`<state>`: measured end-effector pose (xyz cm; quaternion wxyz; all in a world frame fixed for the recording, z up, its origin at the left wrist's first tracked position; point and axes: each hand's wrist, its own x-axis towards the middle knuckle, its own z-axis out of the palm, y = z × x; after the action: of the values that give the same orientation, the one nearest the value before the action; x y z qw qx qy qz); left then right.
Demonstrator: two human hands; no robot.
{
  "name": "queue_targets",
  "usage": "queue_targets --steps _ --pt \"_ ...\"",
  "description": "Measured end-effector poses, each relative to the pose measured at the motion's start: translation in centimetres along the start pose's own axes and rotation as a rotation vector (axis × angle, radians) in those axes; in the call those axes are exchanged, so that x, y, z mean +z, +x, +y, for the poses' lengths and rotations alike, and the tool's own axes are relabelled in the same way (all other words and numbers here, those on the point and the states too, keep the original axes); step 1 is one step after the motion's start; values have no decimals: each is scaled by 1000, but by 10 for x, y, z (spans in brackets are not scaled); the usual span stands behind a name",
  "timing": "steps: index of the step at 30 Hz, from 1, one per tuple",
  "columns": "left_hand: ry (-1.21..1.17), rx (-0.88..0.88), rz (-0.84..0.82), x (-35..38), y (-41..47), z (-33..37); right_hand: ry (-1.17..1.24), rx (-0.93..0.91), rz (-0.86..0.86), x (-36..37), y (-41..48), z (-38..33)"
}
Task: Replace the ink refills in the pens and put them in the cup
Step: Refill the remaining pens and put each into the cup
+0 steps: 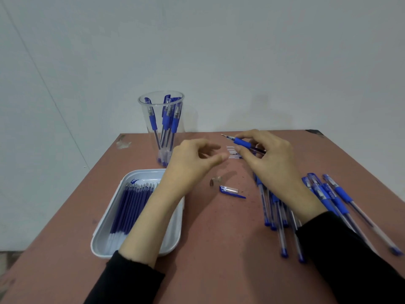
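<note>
Right hand pinches one pen by its blue grip, thumb and fingers curled round it, nib end pointing toward the left hand. The nose cone is off and a bare refill tip pokes out of the barrel. Left hand sits close beside that tip, fingers loosely curled, holding nothing.

Nose cone lies on the counter just below the left thumb, with the pen cap next to it. Tray of refills is under the left forearm. Cup, already holding pens, stands beyond the left hand. Spare pens are piled under the right wrist. Small clear bits lie between the hands; can't tell what they are.

Can't tell if the seated refill is old or new. Assuming new, the step is likely cone back on:
- pinch the cone from above, since it's small and will roll
- right hand keeps the barrel fixed while the left turns the cone
- start the thread straight and back off if it binds
- then cap on and pen into the cup
</note>
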<state>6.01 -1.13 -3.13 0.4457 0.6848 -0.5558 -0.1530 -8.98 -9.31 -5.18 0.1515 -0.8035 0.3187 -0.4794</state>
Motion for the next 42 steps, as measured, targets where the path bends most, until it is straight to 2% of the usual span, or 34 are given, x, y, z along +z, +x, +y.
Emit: queue_targets --steps 2,4,14,19,21,26,31,34,39,42 --pt "-289 -46 23 -2 -2 6 49 -44 -20 1 -1 -2" --pt "-445 -82 14 -1 -3 9 81 -83 -42 3 -2 -3" --pt "-916 -253 84 -4 0 6 105 -48 -35 1 0 2" --pt "-1074 -241 26 -4 -1 11 96 -47 -32 2 0 2" --pt "-1091 -224 27 -3 -2 12 92 -49 -41 2 0 1" --pt "-950 -244 11 -4 -2 10 124 -48 -48 2 0 0" --pt "-1023 -210 16 -2 -5 13 180 -15 -42 3 1 -1" --pt "-1011 -153 123 -4 -6 16 217 24 -39 -1 1 1" --pt "-922 39 469 -15 -6 22 178 90 -16 -7 5 12" --pt "-831 129 523 -27 -4 33 139 138 29 -11 8 17"
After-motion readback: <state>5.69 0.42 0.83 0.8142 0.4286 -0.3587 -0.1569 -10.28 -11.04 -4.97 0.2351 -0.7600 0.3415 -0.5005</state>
